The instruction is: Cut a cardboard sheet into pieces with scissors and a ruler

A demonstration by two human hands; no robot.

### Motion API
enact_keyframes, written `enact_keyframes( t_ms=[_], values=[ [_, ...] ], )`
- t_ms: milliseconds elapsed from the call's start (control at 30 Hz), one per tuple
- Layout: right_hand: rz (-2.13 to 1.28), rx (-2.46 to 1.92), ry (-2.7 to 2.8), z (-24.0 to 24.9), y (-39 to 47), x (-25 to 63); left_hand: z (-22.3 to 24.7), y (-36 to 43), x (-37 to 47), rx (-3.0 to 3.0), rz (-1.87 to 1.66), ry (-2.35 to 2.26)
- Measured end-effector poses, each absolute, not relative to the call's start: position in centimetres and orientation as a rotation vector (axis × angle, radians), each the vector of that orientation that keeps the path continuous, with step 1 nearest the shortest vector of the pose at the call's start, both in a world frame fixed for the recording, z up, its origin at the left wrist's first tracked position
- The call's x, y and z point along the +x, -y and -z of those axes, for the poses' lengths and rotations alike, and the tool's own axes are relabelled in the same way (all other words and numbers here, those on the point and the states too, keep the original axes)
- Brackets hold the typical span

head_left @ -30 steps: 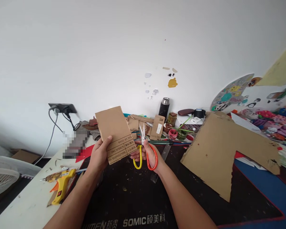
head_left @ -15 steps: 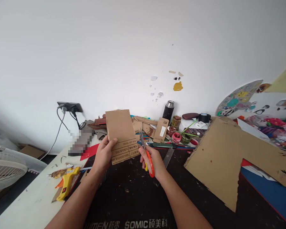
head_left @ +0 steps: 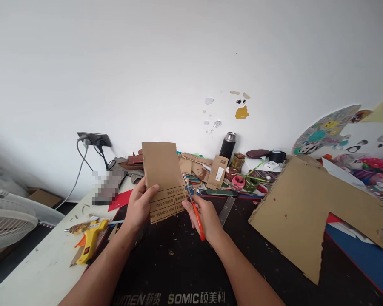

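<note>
My left hand (head_left: 141,203) grips a rectangular piece of cardboard (head_left: 161,165) by its left edge, thumb on the front face. Printed lines and figures cover the cardboard's lower part, and it is held up above the dark mat. In my right hand (head_left: 204,216) is a pair of scissors (head_left: 197,219) with an orange handle, its blades pointing up along the cardboard's right edge. My right thumb lies near the printed lower right corner. Whether the blades touch the cardboard I cannot tell.
A black mat (head_left: 166,272) covers the desk. At left lie a yellow glue gun (head_left: 91,242) and a fan (head_left: 9,221). A large cardboard sheet (head_left: 290,212) lies at right, a ruler (head_left: 226,210) nearer the middle. A thermos (head_left: 227,146) and paint jars (head_left: 238,182) line the wall.
The scissors have turned more upright and come closer to the cardboard's right edge, and their handles have closed together. The view has shifted slightly.
</note>
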State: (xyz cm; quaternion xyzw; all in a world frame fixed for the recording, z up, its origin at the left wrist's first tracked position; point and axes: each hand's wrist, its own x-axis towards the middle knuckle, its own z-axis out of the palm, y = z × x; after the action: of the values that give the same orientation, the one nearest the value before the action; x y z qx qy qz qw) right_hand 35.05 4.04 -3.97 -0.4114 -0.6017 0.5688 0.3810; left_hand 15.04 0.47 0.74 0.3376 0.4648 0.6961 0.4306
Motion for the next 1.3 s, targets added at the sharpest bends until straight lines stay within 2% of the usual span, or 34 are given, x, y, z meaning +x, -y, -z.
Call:
enact_keyframes(
  t_ms=[633, 1300],
  values=[
    [-1.122, -1.089, 1.777, 5.0, -4.2, 34.7, -0.6, -0.2, 16.2, 0.841, -1.719, -1.164],
    [-1.214, -1.175, 1.713, 6.0, -4.4, 34.6, 0.6, -0.8, 16.7, 0.887, -1.789, -1.158]
  ],
)
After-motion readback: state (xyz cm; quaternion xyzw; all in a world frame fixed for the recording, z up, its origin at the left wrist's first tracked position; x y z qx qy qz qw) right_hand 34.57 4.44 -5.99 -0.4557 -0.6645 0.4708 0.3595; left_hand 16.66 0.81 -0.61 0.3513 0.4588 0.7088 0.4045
